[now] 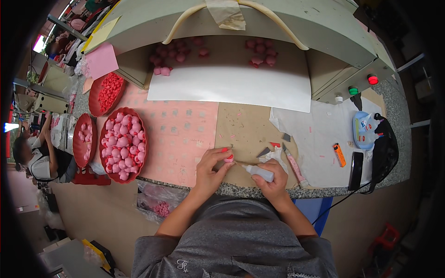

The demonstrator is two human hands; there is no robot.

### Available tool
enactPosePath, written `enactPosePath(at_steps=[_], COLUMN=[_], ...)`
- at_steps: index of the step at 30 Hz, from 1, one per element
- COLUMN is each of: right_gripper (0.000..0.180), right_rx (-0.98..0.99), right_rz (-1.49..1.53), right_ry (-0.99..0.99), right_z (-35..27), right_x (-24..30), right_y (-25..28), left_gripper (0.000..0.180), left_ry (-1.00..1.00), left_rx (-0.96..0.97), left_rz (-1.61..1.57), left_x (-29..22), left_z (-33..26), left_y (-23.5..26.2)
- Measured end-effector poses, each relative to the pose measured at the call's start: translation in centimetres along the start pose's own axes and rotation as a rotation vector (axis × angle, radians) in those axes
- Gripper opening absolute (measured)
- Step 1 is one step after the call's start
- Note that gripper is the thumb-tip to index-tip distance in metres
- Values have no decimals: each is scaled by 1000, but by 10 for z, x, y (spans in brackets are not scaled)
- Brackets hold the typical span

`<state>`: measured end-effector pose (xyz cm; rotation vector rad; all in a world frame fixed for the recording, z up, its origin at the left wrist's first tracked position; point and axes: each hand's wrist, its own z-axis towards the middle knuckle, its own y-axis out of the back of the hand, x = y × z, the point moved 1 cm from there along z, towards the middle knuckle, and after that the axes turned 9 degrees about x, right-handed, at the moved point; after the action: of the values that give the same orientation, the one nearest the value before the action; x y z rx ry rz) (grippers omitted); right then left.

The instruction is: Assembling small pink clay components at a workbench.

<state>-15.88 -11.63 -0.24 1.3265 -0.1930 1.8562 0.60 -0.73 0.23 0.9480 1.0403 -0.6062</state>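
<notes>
Above the near edge of the bench, my left hand (209,172) pinches a small red-and-pink plastic piece (229,158) between thumb and fingertips. My right hand (274,182) is closed round a small translucent squeeze bottle (262,173), whose thin tip points left toward that piece. Under both hands lies a brown sheet (241,121) with small scraps on it. Just beyond the bottle sit a crumpled white tissue (276,156) and a craft knife (295,166). Left of my hands, a red scalloped tray (144,160) holds many pink rounded figures (123,141).
A grey box-like machine (343,69) with buttons spans the back; pink figures lie inside on white paper (227,88). Two more red trays (91,105) stand left. An orange lighter (340,155), a black phone-like slab (356,169) and a blue container (363,132) lie right.
</notes>
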Motion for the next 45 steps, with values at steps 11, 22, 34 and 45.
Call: enactPosePath(at_steps=[11, 22, 34, 45], right_gripper=[34, 29, 31, 34], right_rx=[-37, -24, -84, -71], right_rz=[7, 26, 72, 50], right_ry=[46, 18, -13, -17], right_z=[0, 0, 2, 2], right_x=[0, 0, -1, -2], right_y=[0, 0, -1, -2], left_gripper=[32, 33, 34, 34], left_ry=[42, 27, 55, 51], left_rx=[-13, -19, -11, -4], left_rz=[-60, -57, -82, -57], left_x=[3, 3, 4, 3], left_z=[-2, -1, -2, -2], left_y=[-2, -2, -2, -2])
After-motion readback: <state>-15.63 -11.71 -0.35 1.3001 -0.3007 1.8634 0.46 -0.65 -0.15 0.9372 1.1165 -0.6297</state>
